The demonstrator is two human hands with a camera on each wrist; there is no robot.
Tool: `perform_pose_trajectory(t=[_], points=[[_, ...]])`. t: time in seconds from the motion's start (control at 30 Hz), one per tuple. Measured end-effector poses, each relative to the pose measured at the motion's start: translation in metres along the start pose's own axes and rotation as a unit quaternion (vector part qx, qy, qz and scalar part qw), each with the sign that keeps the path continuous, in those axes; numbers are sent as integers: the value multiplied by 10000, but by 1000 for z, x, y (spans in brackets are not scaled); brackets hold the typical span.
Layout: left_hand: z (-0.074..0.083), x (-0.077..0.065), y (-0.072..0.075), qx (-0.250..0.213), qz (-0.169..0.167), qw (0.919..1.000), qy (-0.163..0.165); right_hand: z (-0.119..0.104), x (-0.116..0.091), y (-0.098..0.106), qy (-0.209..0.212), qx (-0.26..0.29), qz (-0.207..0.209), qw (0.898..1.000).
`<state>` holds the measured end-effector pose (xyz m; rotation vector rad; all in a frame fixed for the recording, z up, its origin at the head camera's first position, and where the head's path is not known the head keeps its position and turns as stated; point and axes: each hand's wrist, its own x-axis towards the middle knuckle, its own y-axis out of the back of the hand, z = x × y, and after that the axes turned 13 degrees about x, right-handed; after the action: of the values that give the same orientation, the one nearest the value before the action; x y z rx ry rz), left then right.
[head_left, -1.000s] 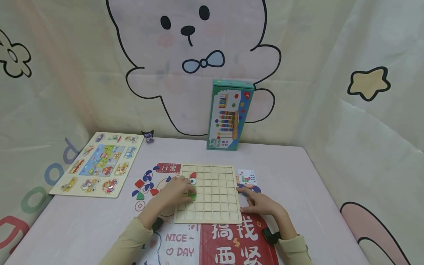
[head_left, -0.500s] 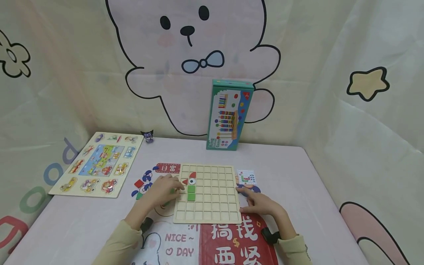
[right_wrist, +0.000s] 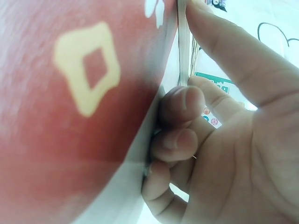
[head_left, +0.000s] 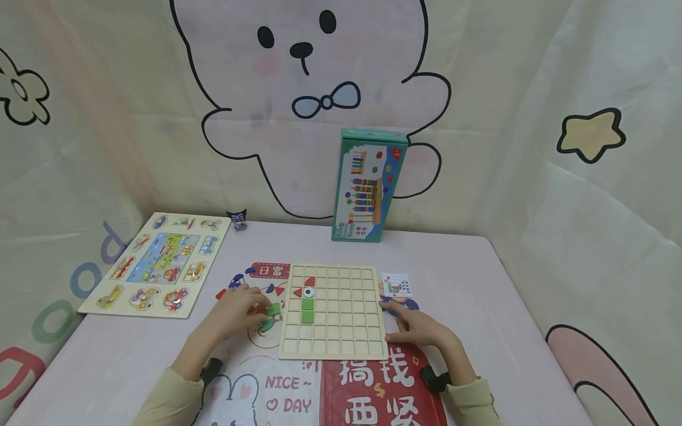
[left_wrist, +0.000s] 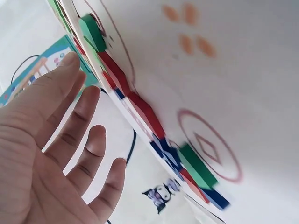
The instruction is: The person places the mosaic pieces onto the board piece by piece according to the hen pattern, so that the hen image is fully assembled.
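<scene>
A pale wooden grid board (head_left: 346, 313) lies flat on the table. On its left columns sit a red curved piece (head_left: 310, 281), a red triangle (head_left: 298, 292), an eye tile (head_left: 308, 291) and two green squares (head_left: 307, 310). Left of the board, my left hand (head_left: 229, 313) hovers with fingertips beside a loose green square (head_left: 273, 309). The left wrist view shows its fingers spread and bent slightly, holding nothing. My right hand (head_left: 421, 326) touches the board's right edge with thumb and index fingertip; its other fingers (right_wrist: 170, 144) are curled against the table.
Loose blue and red pieces (head_left: 237, 280) lie left of the board, partly hidden by the left hand. A pattern card (head_left: 396, 285) lies to the right. Further back are a vehicle puzzle board (head_left: 119, 290), a small figurine (head_left: 238, 219) and an upright game box (head_left: 367, 189).
My left hand has drawn back from the board to the loose pieces on the left, uncovering the red triangle and green squares. My right hand has stayed at the board's edge.
</scene>
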<state>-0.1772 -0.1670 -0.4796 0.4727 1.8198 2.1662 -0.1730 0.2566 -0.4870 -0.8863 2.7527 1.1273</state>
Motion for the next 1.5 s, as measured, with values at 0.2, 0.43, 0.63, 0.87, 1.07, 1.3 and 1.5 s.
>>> perform_pose_trajectory(t=[0.2,0.43,0.63,0.87,1.07,1.3,1.5], points=[[-12,-10,-1,166,81,9997,135,0,-1,0,17,10,-12,10000],[-21,-22,3,210,68,9991,369,-1,-1,0,-34,67,-6,10000],[-29,-32,5,332,178,9977,561,-2,-1,0,-20,75,6,10000],[-35,-38,7,492,16,9942,952,-1,-1,0,37,37,-9,10000],[-39,-43,6,672,-118,9903,1206,-2,-1,0,57,37,-16,10000],[-38,-45,6,897,-186,9871,1311,-2,0,0,-9,12,11,10000],[-37,-45,5,923,-200,9874,1268,-2,-1,0,-27,42,9,10000]])
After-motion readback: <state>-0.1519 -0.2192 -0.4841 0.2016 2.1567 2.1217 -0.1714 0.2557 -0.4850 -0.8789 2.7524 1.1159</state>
